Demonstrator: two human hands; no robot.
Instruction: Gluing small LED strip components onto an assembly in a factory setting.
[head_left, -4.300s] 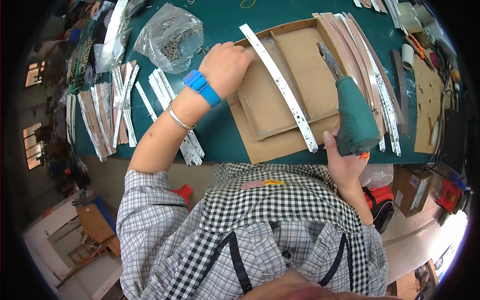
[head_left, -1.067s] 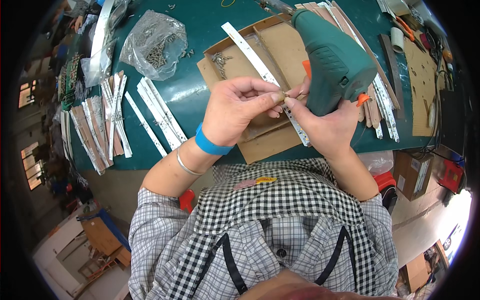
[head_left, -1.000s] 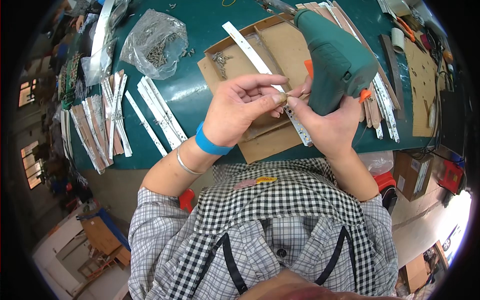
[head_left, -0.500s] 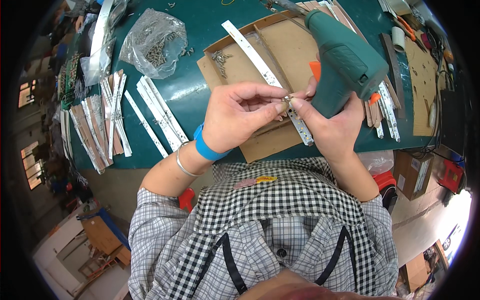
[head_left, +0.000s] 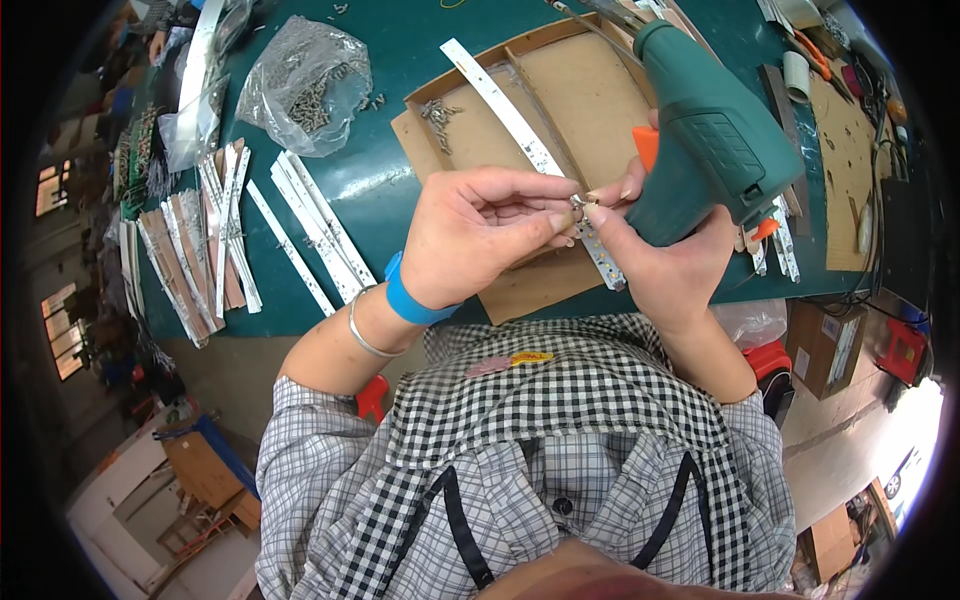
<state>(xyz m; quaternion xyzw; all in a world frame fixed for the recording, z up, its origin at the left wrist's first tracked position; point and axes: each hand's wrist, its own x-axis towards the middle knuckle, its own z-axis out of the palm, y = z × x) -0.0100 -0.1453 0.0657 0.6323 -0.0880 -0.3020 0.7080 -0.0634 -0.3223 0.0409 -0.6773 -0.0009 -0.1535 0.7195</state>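
Centrally, a tiny screw (head_left: 578,201) sits pinched between the fingertips of the left hand (head_left: 480,235) and the right hand (head_left: 665,255), which also grips a green power screwdriver (head_left: 705,135); below lies a white strip (head_left: 520,140) on a cardboard tray (head_left: 590,100), a bag of screws (head_left: 305,85) at upper left

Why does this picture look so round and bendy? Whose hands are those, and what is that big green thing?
The camera sits on a person's head and looks down through a very wide lens, so straight edges bend. The hands are that person's own. The right hand holds a green power screwdriver. The left hand pinches a tiny screw at the fingertips, where both hands meet. Below them, a long white strip lies across a cardboard tray on a green table. To the left are more white strips and a clear bag of screws.
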